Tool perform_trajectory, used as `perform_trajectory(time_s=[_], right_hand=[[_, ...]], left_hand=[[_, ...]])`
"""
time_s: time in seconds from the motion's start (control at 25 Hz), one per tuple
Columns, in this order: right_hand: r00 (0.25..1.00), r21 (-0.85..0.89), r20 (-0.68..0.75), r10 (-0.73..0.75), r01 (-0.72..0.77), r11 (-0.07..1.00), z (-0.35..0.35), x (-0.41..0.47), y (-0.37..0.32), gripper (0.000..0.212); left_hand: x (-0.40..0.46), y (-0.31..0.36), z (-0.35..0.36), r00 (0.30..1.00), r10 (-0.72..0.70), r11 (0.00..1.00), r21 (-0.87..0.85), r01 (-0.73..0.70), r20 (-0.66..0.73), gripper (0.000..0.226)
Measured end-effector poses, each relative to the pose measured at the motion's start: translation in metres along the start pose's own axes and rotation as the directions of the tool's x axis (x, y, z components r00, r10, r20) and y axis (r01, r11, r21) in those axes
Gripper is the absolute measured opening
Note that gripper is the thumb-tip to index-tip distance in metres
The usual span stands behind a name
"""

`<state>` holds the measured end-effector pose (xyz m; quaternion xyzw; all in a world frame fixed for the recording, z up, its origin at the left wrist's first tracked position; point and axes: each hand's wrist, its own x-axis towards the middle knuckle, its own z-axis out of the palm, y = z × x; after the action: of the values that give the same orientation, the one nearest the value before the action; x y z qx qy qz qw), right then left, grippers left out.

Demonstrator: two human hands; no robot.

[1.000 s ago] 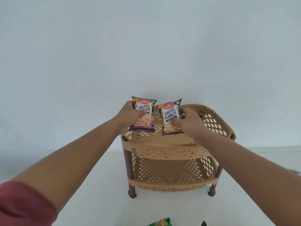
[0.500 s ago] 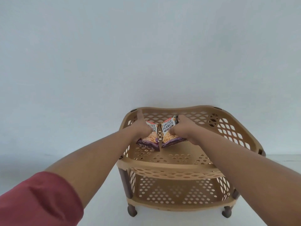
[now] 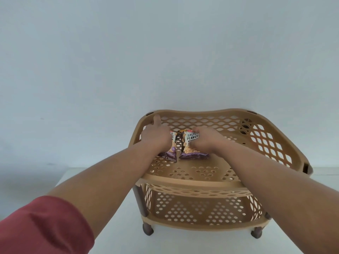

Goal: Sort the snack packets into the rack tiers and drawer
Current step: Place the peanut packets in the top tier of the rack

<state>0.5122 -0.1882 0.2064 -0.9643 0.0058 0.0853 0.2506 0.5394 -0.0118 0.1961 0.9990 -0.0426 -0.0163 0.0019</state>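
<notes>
— Packets of salted peanuts, how many do you count?
— Two dark foil packets with white labels. The left packet (image 3: 172,147) and the right packet (image 3: 191,145) lie side by side, almost touching, on the top tier of the beige perforated plastic rack (image 3: 201,173).
— And the hands?
— The left hand (image 3: 156,138) covers the left packet, thumb up near the rim; if it grips, I cannot tell. The right hand (image 3: 205,139) rests on the right packet, fingers curled on its edge.
— How many tiers?
— Two tiers I see, on dark brown legs, standing on the white bench (image 3: 110,226). One red sleeve (image 3: 40,228) shows.
</notes>
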Motion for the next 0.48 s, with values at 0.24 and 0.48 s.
perform_trajectory(time_s=[0.24,0.48], right_hand=[[0.998,0.094,0.062,-0.02,0.014,0.995,0.0033,-0.0018,0.0017,0.047],[0.998,0.092,0.043,-0.041,0.037,0.995,0.0049,0.0009,0.0033,0.057]], left_hand=[[0.0067,-0.0019,0.0051,0.989,0.048,0.999,0.012,-0.05,0.141,0.038],[0.0093,-0.0043,0.0082,0.997,0.011,0.989,-0.149,0.001,0.08,0.035]])
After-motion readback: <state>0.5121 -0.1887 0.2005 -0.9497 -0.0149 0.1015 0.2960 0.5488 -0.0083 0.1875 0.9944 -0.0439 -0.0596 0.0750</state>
